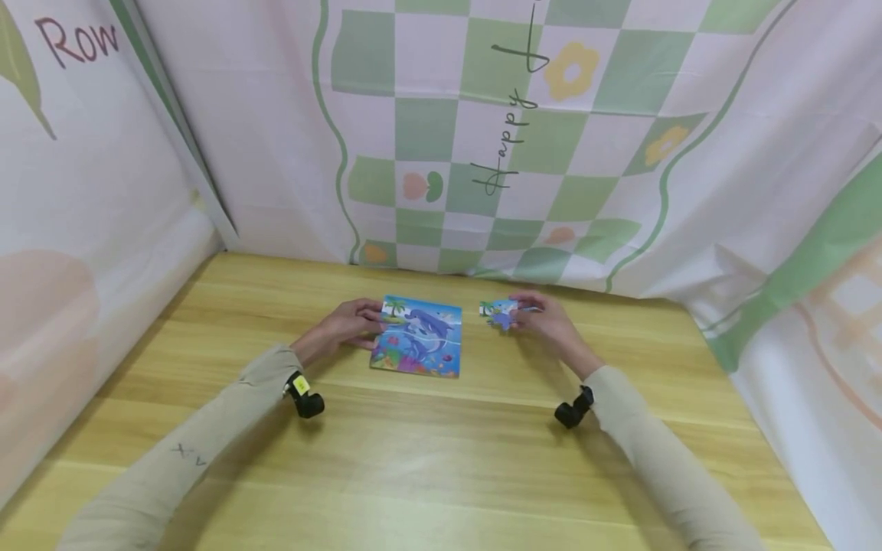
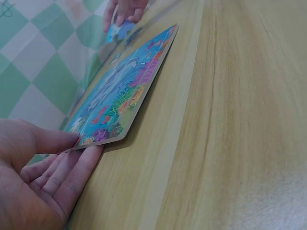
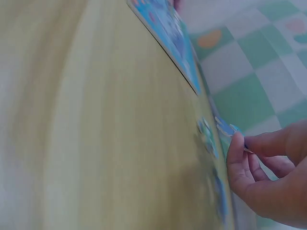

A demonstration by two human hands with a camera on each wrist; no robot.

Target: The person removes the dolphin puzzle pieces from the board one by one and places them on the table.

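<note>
A dolphin jigsaw puzzle board (image 1: 416,337) with a palm tree and bright coral lies at the back middle of the table. My left hand (image 1: 351,324) grips its left edge; in the left wrist view the thumb (image 2: 57,140) is on top and the fingers (image 2: 76,175) are under the edge. To the right of the board, my right hand (image 1: 547,315) pinches a small blue puzzle piece (image 3: 224,127) between thumb and fingers. Other loose puzzle pieces (image 3: 208,138) lie on the table below that hand, blurred in the right wrist view.
The wooden table (image 1: 413,459) meets a hanging cloth (image 1: 427,130) with green checks right behind the board and pieces. White printed cloth (image 1: 89,306) also closes off the left side, and more cloth (image 1: 827,344) hangs on the right.
</note>
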